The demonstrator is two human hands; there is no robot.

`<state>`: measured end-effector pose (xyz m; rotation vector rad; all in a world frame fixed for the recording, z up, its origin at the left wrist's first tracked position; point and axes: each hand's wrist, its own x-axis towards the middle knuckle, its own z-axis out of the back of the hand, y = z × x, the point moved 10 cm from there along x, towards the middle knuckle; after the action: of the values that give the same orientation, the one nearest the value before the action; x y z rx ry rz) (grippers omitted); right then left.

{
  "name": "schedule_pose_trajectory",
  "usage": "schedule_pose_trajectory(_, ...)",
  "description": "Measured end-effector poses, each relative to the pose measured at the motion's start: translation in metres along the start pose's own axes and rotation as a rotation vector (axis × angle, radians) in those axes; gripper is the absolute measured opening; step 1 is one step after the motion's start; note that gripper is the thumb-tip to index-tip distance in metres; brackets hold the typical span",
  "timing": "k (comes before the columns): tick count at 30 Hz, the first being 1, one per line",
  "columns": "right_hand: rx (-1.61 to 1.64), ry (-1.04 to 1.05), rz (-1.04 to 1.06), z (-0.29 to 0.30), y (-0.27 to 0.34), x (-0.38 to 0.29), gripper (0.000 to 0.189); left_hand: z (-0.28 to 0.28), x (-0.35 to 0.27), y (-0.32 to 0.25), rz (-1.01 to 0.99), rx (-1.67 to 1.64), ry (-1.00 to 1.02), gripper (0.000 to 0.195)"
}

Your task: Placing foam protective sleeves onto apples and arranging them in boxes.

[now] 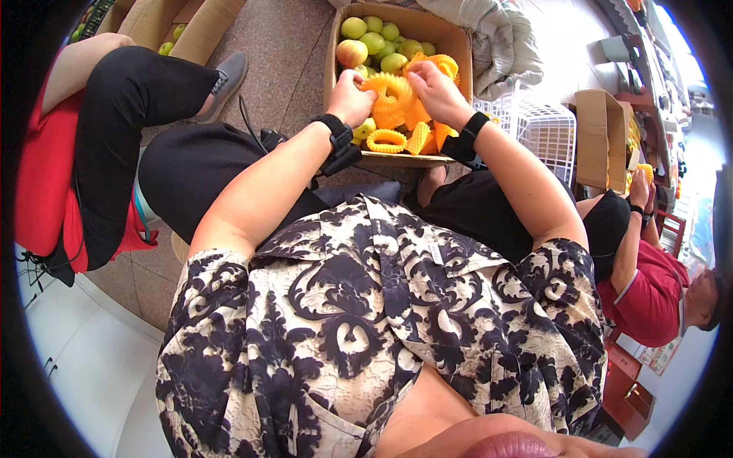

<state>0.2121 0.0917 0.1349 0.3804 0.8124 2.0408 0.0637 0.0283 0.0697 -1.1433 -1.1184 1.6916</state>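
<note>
An orange foam fruit net (387, 86), slightly blurred, stretches between my hands above an open cardboard box (467, 63). My left hand (350, 98) pinches its left side. On the other side, the fingers of my right hand (438, 94) close on the orange foam; their tips are partly hidden. Below lie several loose foam nets, among them a ring-shaped one (386, 141) by the near wall. Green apples (373, 43) fill the far part of the box, and a red-yellow apple (351, 53) rests at the left. Both wrists wear black straps.
A white plastic basket (541, 129) stands right of the box, beside a crumpled woven sack (507, 46). Further right is another cardboard box (598, 137). A person in red (653, 292) holds an orange net there. Another person's leg (114, 126) is close at left, near a carton (154, 28) with apples.
</note>
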Motion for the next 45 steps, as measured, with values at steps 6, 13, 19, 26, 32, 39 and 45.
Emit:
schedule_pose_trajectory(6,-0.155,-0.002,0.067,0.003,0.032,-0.010,0.049,-0.001,0.000,0.020,0.108,-0.269,0.042,0.036)
schedule_pose_trajectory(13,-0.071,0.045,-0.001,0.001,0.016,-0.009,0.024,0.004,-0.001,-0.007,-0.139,0.261,-0.103,0.045)
schedule_pose_trajectory(19,-0.240,-0.032,0.202,0.007,0.028,-0.007,0.020,-0.020,-0.006,-0.006,-0.071,0.311,0.213,0.041)
schedule_pose_trajectory(26,-0.261,0.067,0.207,-0.001,0.042,-0.014,0.018,-0.022,-0.026,-0.031,-0.407,0.397,-0.005,0.046)
schedule_pose_trajectory(32,-0.148,-0.255,0.386,0.020,0.058,-0.023,0.022,-0.007,0.000,-0.003,-0.115,0.162,-0.001,0.034)
schedule_pose_trajectory(39,-0.206,0.099,0.083,-0.004,0.028,-0.014,0.021,-0.008,-0.015,-0.020,-0.423,0.591,-0.238,0.047)
schedule_pose_trajectory(45,-0.223,0.051,0.249,-0.004,0.044,-0.012,0.016,-0.034,-0.008,-0.006,-0.183,0.215,0.224,0.020)
